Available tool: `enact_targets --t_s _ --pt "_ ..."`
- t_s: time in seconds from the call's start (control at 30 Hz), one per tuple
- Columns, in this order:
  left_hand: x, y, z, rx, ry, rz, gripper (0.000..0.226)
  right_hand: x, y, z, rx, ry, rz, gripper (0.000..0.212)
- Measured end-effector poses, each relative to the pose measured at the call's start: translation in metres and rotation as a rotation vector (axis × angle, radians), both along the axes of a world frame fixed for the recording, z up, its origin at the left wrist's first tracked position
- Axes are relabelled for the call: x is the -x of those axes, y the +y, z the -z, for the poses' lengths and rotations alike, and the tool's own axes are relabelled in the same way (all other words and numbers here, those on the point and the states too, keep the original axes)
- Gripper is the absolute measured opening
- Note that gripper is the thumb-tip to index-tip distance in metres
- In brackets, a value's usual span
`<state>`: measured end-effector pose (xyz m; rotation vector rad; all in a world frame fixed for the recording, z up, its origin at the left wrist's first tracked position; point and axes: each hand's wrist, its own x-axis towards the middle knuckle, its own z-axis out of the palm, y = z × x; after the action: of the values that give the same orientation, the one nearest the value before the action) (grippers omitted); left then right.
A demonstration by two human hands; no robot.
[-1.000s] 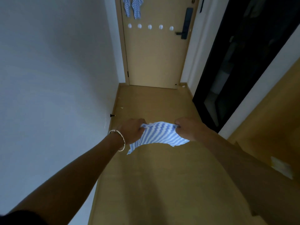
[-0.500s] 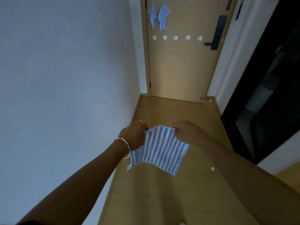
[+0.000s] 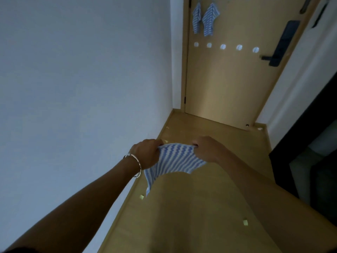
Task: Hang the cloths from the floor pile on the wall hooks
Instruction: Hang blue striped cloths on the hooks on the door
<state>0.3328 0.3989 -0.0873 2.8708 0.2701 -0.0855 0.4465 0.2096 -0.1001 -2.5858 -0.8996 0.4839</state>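
1 cloth, held spread between 2 hands, facing the hooks at the end of the hallway.

Wall [image 3: 73, 88]: plain, bounds the left side. Left hand [image 3: 145, 154], with bracelet [image 3: 135, 165]: fingers curled tight on the cloth's near top corner. Cloth [image 3: 173, 159]: blue-white striped, top edge stretched taut and lower part hanging free above the floor [image 3: 200, 216], probably to expose an edge or loop for hooking. Right hand [image 3: 207, 148]: clamped on the opposite top corner, well apart from the left. Hung cloths [image 3: 209, 19]: 2, side by side high on the door [image 3: 228, 84], well ahead. Hooks [image 3: 223, 46]: row of 5 pale discs below them, all bare, likely the next targets. Lock [image 3: 284, 42]: dark, at the door's right edge. Floor pile: not in view.
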Motion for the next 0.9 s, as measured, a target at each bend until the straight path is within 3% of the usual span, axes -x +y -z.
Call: enact_targets --t_s 0.27,0.43,0.63,0.8,0.9 --pt "-0.088 0.031 0.025 0.115 0.103 -0.011 0.025 -0.078 0.015 0.008 0.120 0.054 -0.064 0.017" --pt "-0.184 0.041 0.028 0.187 0.079 0.098 0.022 -0.158 0.018 -0.002 0.190 0.045 -0.004 0.018" --pt "-0.301 0.074 0.014 0.251 -0.002 0.180 0.021 -0.249 0.049 -0.022 0.234 -0.044 0.078 0.034" --pt "-0.350 0.097 0.025 0.261 0.022 0.204 0.022 -0.287 0.071 -0.005 0.284 -0.046 0.095 0.022" --pt "-0.373 0.108 0.028 0.305 0.020 0.211 0.020 -0.311 0.080 0.000 0.237 -0.040 0.146 0.028"
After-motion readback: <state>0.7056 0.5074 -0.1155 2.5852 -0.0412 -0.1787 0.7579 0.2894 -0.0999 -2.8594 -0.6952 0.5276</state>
